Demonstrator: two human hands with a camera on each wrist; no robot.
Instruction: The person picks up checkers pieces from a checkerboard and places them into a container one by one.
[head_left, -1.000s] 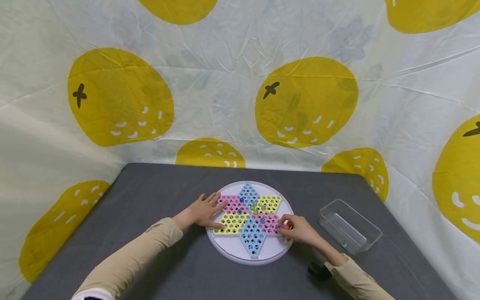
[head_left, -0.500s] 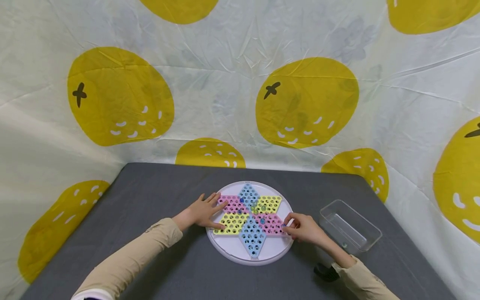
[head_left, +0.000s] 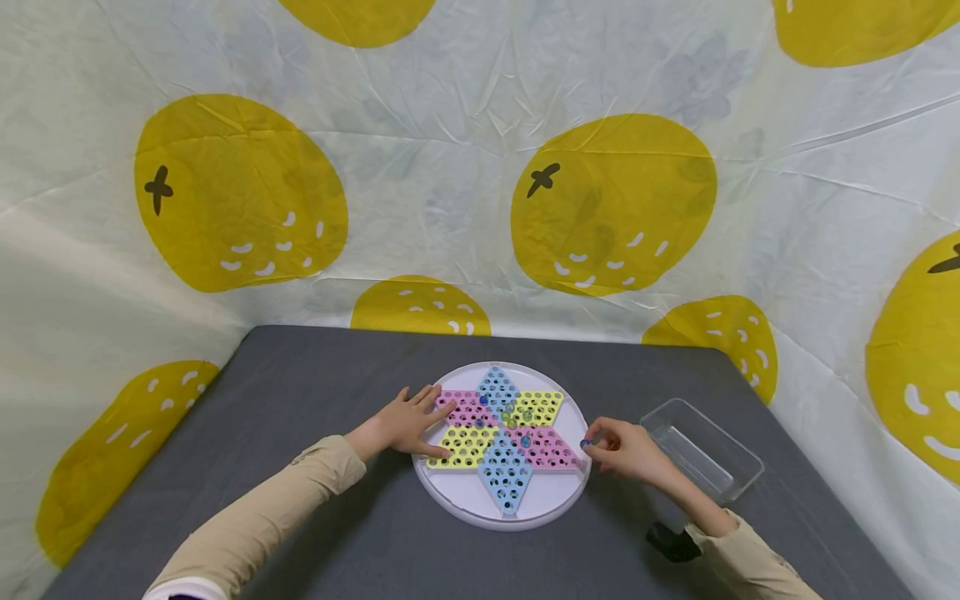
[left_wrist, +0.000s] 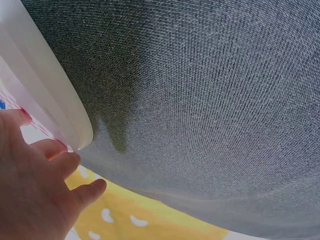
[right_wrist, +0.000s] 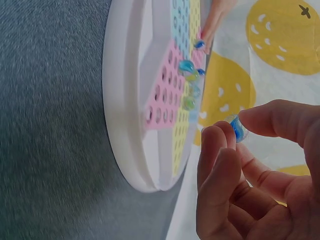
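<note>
A round white Chinese checkers board with a pink, blue and yellow star of holes lies on the table. My left hand rests on its left side with fingers spread, over the pink and yellow points. In the right wrist view, thumb and fingertips of my right hand pinch a clear marble with a blue swirl. The head view has that right hand just off the board's right rim. Several blue and green marbles sit in holes around the star's middle.
To the right of the board stands a clear plastic box, partly behind my right forearm. A dark object is at the right sleeve's cuff. A white cloth printed with yellow fruit hangs behind the grey-covered table.
My right hand has moved right, carrying the blue marble from the pink point out past the board's rim. The left hand has stayed in place.
</note>
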